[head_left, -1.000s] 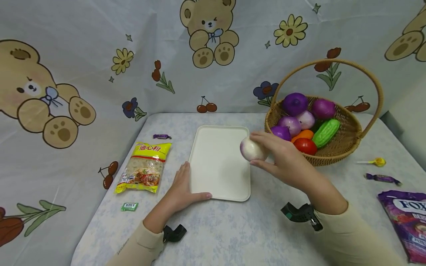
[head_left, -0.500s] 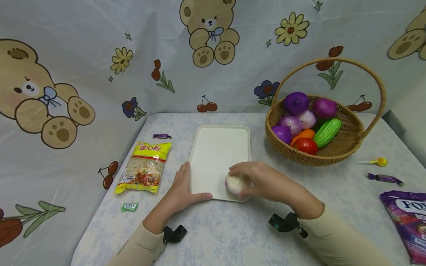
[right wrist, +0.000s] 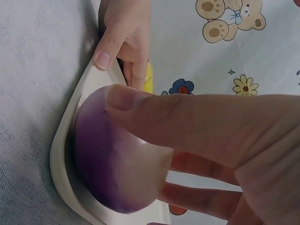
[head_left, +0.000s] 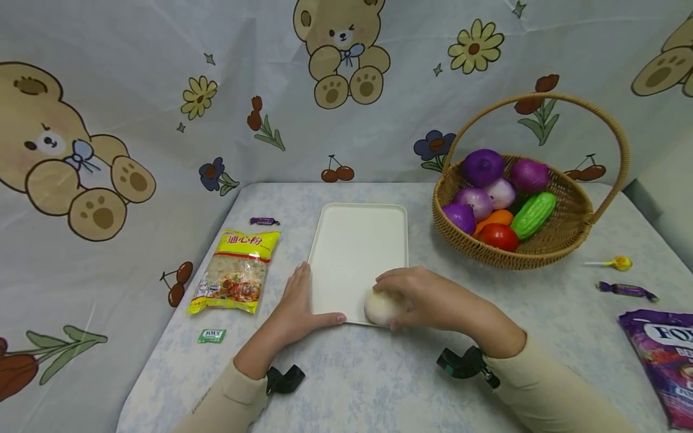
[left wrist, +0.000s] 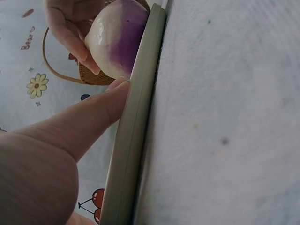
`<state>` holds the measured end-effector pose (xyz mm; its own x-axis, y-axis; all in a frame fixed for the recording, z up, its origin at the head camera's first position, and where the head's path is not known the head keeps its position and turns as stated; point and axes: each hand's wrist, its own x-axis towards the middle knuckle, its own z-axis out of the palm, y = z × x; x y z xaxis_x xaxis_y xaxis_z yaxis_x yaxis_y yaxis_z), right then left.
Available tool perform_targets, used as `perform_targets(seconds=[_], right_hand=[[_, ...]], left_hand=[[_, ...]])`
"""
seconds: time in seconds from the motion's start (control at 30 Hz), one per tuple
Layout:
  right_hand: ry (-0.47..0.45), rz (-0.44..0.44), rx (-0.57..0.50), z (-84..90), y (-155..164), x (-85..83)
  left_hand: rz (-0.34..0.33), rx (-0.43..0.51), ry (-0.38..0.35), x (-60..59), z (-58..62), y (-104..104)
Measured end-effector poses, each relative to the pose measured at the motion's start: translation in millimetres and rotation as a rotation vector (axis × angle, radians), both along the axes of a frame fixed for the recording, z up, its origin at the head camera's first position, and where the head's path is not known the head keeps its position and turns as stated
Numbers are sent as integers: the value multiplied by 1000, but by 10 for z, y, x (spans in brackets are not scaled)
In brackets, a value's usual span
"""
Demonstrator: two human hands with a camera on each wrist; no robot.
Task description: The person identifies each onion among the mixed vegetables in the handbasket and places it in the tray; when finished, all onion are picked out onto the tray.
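A white rectangular tray (head_left: 352, 240) lies on the table between the hands. My right hand (head_left: 428, 297) grips a round purple-and-white onion (head_left: 381, 308) at the tray's near right corner. In the right wrist view the onion (right wrist: 117, 154) sits low inside the tray rim, thumb on one side and fingers on the other. My left hand (head_left: 298, 307) rests against the tray's left side with straight fingers, its thumb on the near rim. The left wrist view shows that thumb at the tray's edge (left wrist: 133, 122), close to the onion (left wrist: 117, 37).
Right of the tray stands a wicker basket (head_left: 520, 260) with several onions, a tomato (head_left: 498, 237), a carrot (head_left: 492, 221) and a green cucumber-like vegetable (head_left: 534, 216). A yellow pasta bag (head_left: 235, 270) and small candies lie left; a lollipop (head_left: 617, 263), wrapped candy and purple candy bag (head_left: 666, 361) lie right.
My right hand has carried the onion from beside the basket down and left to the tray's near right corner, and has barely moved over the last half second. The left hand has stayed put.
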<state>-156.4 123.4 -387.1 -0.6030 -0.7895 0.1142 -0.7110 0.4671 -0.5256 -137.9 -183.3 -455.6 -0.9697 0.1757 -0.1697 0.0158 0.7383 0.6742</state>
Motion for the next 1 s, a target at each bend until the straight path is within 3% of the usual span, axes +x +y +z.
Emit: perform_targets(seconds=[0.77, 1.0], right_hand=[[96, -60, 26, 213, 172, 23], [207, -172, -54, 402, 450, -94]], left_hand=[[-14, -22, 9, 12, 2, -9], [-12, -13, 9, 15, 0, -9]])
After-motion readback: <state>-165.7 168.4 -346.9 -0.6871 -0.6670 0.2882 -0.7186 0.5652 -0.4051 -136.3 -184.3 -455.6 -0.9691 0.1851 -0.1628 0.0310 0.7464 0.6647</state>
